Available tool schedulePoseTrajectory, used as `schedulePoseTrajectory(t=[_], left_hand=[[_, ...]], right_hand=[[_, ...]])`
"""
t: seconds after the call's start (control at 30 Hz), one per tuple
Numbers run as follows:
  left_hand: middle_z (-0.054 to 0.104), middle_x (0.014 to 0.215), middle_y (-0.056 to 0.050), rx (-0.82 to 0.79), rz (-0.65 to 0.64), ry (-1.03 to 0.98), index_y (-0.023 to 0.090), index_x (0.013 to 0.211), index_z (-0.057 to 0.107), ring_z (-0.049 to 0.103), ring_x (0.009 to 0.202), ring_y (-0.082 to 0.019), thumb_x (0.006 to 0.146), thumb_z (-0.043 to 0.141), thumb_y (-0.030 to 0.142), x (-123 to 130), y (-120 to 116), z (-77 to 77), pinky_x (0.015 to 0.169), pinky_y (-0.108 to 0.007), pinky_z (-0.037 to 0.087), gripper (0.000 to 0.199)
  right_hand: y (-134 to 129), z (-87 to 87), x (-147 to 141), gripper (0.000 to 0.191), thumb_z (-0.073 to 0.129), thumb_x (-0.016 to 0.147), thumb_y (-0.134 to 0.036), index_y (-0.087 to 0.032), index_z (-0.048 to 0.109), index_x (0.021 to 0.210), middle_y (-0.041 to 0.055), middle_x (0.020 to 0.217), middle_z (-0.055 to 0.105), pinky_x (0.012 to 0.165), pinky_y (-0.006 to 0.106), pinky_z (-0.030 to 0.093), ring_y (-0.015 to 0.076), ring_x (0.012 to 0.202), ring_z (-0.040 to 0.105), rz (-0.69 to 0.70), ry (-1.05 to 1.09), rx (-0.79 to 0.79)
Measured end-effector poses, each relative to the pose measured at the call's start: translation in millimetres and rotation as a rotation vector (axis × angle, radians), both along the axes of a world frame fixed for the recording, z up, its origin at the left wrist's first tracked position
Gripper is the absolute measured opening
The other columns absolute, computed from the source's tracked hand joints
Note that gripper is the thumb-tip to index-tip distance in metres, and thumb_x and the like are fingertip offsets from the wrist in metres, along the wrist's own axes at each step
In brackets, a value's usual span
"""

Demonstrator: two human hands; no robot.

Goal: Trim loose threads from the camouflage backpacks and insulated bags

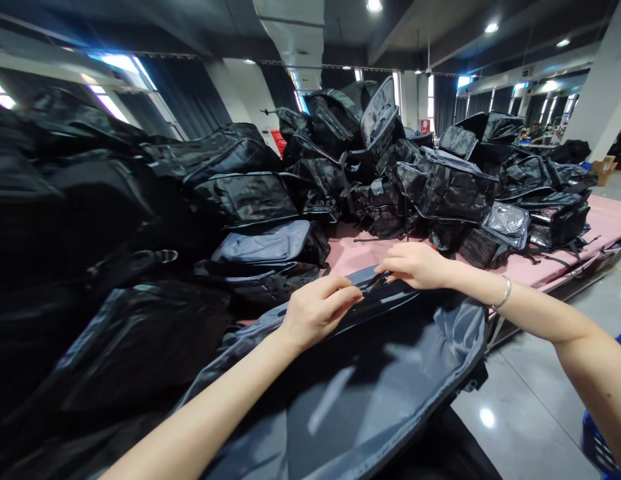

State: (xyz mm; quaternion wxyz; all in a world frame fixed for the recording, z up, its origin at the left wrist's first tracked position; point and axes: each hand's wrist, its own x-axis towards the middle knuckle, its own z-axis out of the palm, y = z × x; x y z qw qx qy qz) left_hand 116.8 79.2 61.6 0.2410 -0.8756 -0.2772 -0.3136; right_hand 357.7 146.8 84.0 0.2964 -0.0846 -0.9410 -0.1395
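Observation:
An unzipped backpack (370, 393) with a grey lining lies wide open below my arms. At its far edge my left hand (320, 307) is closed, thumb and fingers pinching a small dark piece (374, 283) at the rim. Just to the right, my right hand (413, 265) pinches the other end of that dark piece. The piece is too small and dark to name; it may be a strap or zipper part, I cannot tell which. A silver bangle (503, 292) circles my right wrist.
Dark camouflage bags (450, 187) are heaped on a pink-topped table (607, 217). More black bags (115, 213) pile up close on my left. A blue crate (597, 443) stands on the floor at right. Cardboard boxes (603, 170) and a distant person (535, 135) show farther back.

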Motion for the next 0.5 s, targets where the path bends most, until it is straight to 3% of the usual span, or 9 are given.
schedulePoseTrajectory(t=[0.23,0.37,0.5], left_hand=[[0.062,0.077,-0.003,-0.009,0.022,-0.045,0.018,0.084,0.063,0.055,0.067,-0.01,0.085,0.05,0.019,4,-5,0.1,0.06,-0.021,0.043,0.013],[0.064,0.078,-0.004,-0.051,0.053,-0.048,0.018,0.082,0.065,0.055,0.067,-0.01,0.088,0.046,0.025,9,-10,-3.3,0.062,-0.022,0.042,0.021],[0.065,0.085,-0.005,-0.115,0.125,0.069,0.018,0.088,0.068,0.057,0.076,-0.013,0.09,0.042,0.03,8,-11,-3.1,0.067,-0.025,0.044,0.028]], right_hand=[[-8,2.6,-3,0.024,0.041,0.092,-0.024,-0.014,0.062,0.099,0.0091,0.084,0.061,0.067,0.027,0.041,0.0171,0.077,0.053,-0.002,-0.045,0.142],[-12,-3.7,0,0.024,0.041,0.092,-0.023,-0.016,0.061,0.102,0.009,0.088,0.062,0.065,0.028,0.043,0.0174,0.076,0.055,-0.002,-0.035,0.126],[-8,-11.6,2,0.026,0.041,0.093,-0.03,-0.023,0.061,0.107,0.0116,0.091,0.064,0.062,0.028,0.046,0.0163,0.075,0.059,0.1,-0.002,0.126]])
